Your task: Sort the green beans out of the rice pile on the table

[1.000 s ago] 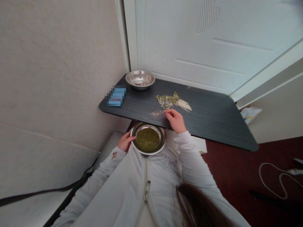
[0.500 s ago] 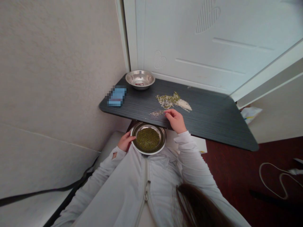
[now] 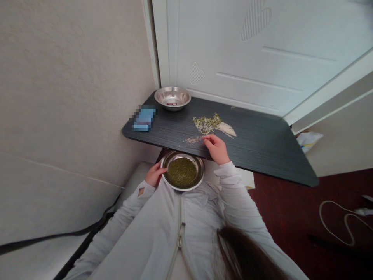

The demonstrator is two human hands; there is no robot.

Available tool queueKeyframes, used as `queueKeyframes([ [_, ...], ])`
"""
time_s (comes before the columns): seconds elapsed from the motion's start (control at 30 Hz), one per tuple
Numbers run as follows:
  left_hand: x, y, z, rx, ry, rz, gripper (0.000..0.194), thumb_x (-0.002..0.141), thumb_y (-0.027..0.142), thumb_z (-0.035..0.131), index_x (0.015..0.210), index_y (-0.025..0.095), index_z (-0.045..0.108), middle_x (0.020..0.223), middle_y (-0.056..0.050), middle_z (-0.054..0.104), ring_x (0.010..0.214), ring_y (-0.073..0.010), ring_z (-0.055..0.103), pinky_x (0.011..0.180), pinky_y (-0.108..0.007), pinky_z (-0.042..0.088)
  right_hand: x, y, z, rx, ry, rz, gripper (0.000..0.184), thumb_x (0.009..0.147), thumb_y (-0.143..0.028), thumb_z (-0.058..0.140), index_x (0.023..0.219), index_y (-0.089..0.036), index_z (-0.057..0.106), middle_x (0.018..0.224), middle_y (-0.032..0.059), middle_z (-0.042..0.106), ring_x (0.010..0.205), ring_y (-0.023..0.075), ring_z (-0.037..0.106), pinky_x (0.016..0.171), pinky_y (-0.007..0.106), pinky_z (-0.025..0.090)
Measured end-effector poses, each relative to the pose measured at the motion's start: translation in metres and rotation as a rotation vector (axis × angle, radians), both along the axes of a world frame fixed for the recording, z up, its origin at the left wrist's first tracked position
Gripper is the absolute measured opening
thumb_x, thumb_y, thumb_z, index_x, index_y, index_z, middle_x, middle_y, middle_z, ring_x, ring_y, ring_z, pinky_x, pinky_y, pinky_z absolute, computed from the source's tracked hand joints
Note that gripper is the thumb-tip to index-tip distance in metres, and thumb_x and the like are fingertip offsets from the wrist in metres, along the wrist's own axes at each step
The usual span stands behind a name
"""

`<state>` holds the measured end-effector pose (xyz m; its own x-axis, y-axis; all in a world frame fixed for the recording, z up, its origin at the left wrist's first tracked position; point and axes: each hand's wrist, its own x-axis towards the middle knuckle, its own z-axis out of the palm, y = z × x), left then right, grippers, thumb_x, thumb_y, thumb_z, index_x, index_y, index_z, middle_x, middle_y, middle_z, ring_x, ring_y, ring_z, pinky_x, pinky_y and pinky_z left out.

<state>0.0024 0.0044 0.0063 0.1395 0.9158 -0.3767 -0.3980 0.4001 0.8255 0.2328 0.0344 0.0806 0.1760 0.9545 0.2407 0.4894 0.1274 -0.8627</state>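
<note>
My left hand [image 3: 154, 174] grips the left rim of a metal bowl [image 3: 201, 171], which sits at my lap just under the table's front edge. Small green beans [image 3: 182, 171], probably mung beans, fill its bottom. Over the dark table [image 3: 262, 147], my right hand [image 3: 216, 148] has thumb and forefinger pinched together beside a thin scatter of pale grains [image 3: 192, 140]. Whatever lies between those fingertips is too small to make out. Just beyond them spreads a mix of green beans and white grains [image 3: 205, 123], joining a whiter heap of grains [image 3: 226, 129] on its right.
A second metal bowl [image 3: 172, 99] with a label inside stands at the table's back left. Near the left edge lies a blurred-out blue phone-like object [image 3: 144, 118]. A white door [image 3: 233, 58] is behind the table, and a white cable [image 3: 335, 202] lies on the red floor.
</note>
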Motion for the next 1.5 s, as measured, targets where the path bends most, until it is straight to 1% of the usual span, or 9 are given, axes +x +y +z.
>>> queueKeyframes([
  [0.27,-0.0004,0.0001,0.0014,-0.007,0.019,0.002,0.048,0.044,0.019,0.067,0.090,0.012,0.057,0.071,-0.003,0.064,0.077,-0.0214,0.056,0.078,-0.035,0.037,-0.0001,-0.0003,-0.0005,-0.002,0.011,-0.001,0.019,0.064,-0.027,0.043,0.074,-0.018,0.056,0.062,-0.0017,0.054,0.057,0.0101,0.046,0.059,0.023,0.036],
  [0.5,-0.0005,0.0000,0.0013,-0.004,0.021,-0.002,0.046,0.044,0.019,0.067,0.088,0.011,0.057,0.069,-0.003,0.064,0.075,-0.0213,0.057,0.077,-0.036,0.037,-0.0007,-0.0006,0.0012,0.001,0.004,-0.004,0.020,0.064,-0.028,0.042,0.074,-0.017,0.056,0.062,-0.0017,0.054,0.058,0.0101,0.046,0.060,0.023,0.036],
  [0.67,-0.0001,-0.0003,0.0024,0.000,0.032,0.000,0.050,0.042,0.022,0.068,0.090,0.011,0.057,0.071,-0.004,0.064,0.078,-0.0235,0.056,0.077,-0.037,0.037,-0.0010,-0.0013,0.0017,-0.001,-0.006,-0.010,0.021,0.064,-0.028,0.042,0.075,-0.017,0.056,0.063,-0.0012,0.054,0.058,0.0105,0.046,0.059,0.023,0.036],
  [0.9,0.0013,-0.0014,0.0057,-0.003,0.021,0.007,0.052,0.042,0.023,0.069,0.091,0.011,0.057,0.071,-0.004,0.064,0.078,-0.0234,0.056,0.077,-0.037,0.037,-0.0009,-0.0006,0.0008,-0.005,0.001,-0.003,0.020,0.064,-0.028,0.043,0.075,-0.017,0.056,0.062,-0.0016,0.054,0.057,0.0103,0.046,0.060,0.023,0.036],
  [1.2,0.0003,-0.0003,0.0013,0.008,0.000,0.001,0.049,0.044,0.020,0.068,0.091,0.012,0.057,0.071,-0.003,0.064,0.080,-0.0222,0.055,0.079,-0.036,0.037,-0.0015,-0.0014,0.0027,0.004,-0.007,-0.007,0.019,0.065,-0.027,0.043,0.075,-0.017,0.056,0.063,-0.0011,0.055,0.058,0.0106,0.047,0.061,0.023,0.036],
  [1.5,-0.0011,0.0007,-0.0011,0.019,0.034,-0.006,0.050,0.044,0.022,0.068,0.091,0.012,0.057,0.072,-0.004,0.064,0.079,-0.0228,0.056,0.078,-0.037,0.037,-0.0009,-0.0014,0.0023,-0.005,-0.018,-0.011,0.020,0.065,-0.028,0.042,0.076,-0.018,0.056,0.063,-0.0012,0.055,0.058,0.0107,0.047,0.060,0.023,0.037],
])
